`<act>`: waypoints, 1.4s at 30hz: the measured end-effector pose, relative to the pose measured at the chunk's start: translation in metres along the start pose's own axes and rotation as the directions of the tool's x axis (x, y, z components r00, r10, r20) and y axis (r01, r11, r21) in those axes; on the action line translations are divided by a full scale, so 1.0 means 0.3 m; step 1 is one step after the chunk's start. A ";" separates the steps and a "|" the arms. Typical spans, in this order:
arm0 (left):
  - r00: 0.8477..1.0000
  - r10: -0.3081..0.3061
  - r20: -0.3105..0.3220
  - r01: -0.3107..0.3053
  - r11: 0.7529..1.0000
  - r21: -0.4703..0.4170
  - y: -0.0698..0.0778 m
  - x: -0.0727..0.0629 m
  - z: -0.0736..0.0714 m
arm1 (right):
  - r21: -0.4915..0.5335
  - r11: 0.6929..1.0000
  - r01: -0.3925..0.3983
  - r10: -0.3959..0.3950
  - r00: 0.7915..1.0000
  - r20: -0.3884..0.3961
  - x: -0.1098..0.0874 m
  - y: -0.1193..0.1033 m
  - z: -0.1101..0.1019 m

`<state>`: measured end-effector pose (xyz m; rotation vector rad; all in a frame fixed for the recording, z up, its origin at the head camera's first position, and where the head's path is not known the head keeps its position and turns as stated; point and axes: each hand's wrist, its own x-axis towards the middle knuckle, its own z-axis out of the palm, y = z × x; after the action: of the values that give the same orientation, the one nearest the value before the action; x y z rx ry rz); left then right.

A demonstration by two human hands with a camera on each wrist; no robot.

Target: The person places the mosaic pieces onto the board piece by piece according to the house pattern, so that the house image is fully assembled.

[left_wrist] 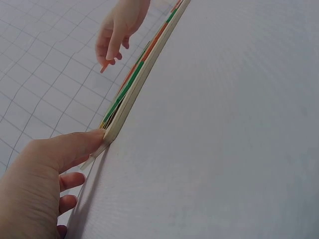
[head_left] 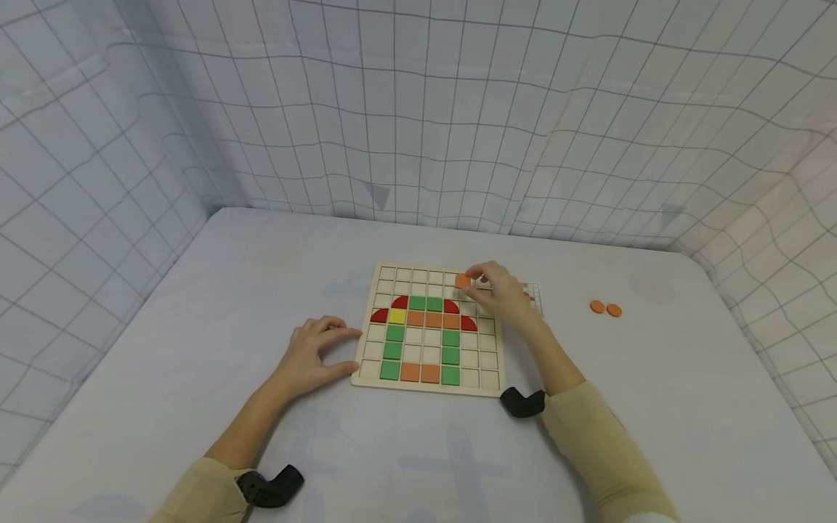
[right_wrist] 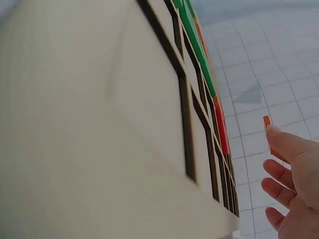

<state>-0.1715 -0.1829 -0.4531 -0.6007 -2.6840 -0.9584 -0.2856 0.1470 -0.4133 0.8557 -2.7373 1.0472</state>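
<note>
A pale wooden grid board [head_left: 428, 389] lies on the table, with green, orange, yellow and red pieces set in its cells. Between thumb and fingertips, my right hand [head_left: 502, 292] pinches an orange square tile [head_left: 463, 281] over the board's far right part; the right wrist view shows this tile [right_wrist: 266, 122] edge-on, apart from the board. My left hand [head_left: 311, 357] is at the board's left edge, thumb and forefinger extended. In the left wrist view the left thumb [left_wrist: 79, 147] touches the board's corner. A printed grid card [head_left: 535, 298] is partly hidden behind my right hand.
Two orange round pieces [head_left: 605, 309] lie side by side on the table to the right of the board. Behind the table hangs a white curtain [head_left: 418, 109] with a dark grid pattern, and similar cloth stands at both sides.
</note>
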 end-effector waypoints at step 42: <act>1.000 0.002 -0.006 -0.002 1.000 0.003 -0.001 0.003 0.003 | -0.045 0.996 -0.072 0.074 0.996 0.047 0.063 -0.052 0.137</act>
<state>-0.1724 -0.1823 -0.4536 -0.5989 -2.6784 -0.9534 -0.2885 0.1024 -0.4303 0.7907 -2.8413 0.9880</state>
